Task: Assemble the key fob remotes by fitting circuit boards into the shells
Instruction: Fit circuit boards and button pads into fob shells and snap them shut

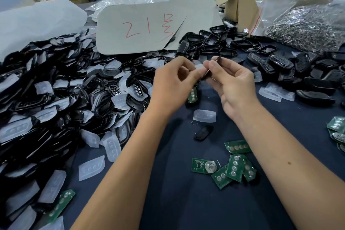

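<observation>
While the dark desk point(177, 201) fills most of the frame, its left side is buried under a large heap of black shells and clear button pads point(56, 99), and a grey card with red writing point(149, 26) lies behind it at upper centre. At upper right sits a bag of metal rings point(306, 28), with a smaller pile of shells point(298, 73) below it. Green circuit boards point(235, 166) lie scattered at lower centre right.

Near the middle of the frame the left hand point(171, 84) and right hand point(233, 87) meet above the desk. The right fingers grasp a black shell point(209, 73) edge-on, and the left fingers pinch a clear button pad point(198, 67) against it. A circuit board point(192, 95) shows just below the left hand; whether that hand also holds it I cannot tell.

My guess is the pad is being seated before a board goes in. The soft pad could sit crooked or fold, so its buttons miss the shell's openings and the board will not lie flat. With two small parts pinched in mid-air, a slip could drop one into the heap.
</observation>
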Demonstrator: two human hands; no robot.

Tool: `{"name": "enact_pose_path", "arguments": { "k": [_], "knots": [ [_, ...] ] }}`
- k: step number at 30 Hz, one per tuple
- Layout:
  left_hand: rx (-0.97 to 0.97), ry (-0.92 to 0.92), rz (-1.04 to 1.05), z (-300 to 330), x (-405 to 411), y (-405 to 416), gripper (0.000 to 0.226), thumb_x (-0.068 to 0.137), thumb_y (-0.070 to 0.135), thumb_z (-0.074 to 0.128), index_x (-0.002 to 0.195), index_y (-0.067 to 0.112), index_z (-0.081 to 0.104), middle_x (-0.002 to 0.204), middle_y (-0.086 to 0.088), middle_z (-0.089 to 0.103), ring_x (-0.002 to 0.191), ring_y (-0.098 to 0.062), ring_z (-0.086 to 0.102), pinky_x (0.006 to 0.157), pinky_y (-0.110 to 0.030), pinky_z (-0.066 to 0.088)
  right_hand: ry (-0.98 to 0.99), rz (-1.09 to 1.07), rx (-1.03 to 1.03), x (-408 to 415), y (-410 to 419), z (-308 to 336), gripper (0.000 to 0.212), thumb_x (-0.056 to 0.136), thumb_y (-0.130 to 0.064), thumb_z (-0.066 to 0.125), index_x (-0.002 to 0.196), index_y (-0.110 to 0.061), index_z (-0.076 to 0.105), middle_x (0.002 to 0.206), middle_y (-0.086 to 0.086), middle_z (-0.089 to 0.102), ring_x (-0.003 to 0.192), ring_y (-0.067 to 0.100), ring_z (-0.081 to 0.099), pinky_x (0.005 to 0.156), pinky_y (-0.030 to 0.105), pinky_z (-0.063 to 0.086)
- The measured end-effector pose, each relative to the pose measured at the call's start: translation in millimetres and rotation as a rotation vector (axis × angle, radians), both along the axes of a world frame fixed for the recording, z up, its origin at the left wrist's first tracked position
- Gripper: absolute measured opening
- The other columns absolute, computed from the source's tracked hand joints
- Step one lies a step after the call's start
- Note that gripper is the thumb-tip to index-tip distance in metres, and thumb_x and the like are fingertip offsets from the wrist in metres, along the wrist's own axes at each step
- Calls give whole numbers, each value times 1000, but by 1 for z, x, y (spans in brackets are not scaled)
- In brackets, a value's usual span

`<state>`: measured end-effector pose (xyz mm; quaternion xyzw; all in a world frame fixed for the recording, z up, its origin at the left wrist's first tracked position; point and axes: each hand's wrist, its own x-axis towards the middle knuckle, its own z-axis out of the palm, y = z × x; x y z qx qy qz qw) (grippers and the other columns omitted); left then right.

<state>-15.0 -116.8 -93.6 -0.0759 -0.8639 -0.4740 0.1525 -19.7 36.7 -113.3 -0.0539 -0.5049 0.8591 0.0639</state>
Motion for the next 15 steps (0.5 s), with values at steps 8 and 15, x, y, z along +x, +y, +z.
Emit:
{"name": "enact_pose_path", "arguments": {
  "k": [8,15],
  "knots": [
    [-484,-353,-35,6,-5,-10,30,83,40,83,90,27,57,87,13,56,92,-19,58,82,-36,50,25,207,-244,-5,16,3,25,90,-10,66,114,-3,68,107,13,73,100,27,73,95,37,59],
    [318,-374,80,-3,-4,-5,17,102,20,64,97,13,49,96,-14,60,61,-26,71,56,-39,61,43,341,-107,-9,25,0,30,84,-14,69,113,-7,72,101,6,76,99,19,71,94,35,60]
  ]
}}
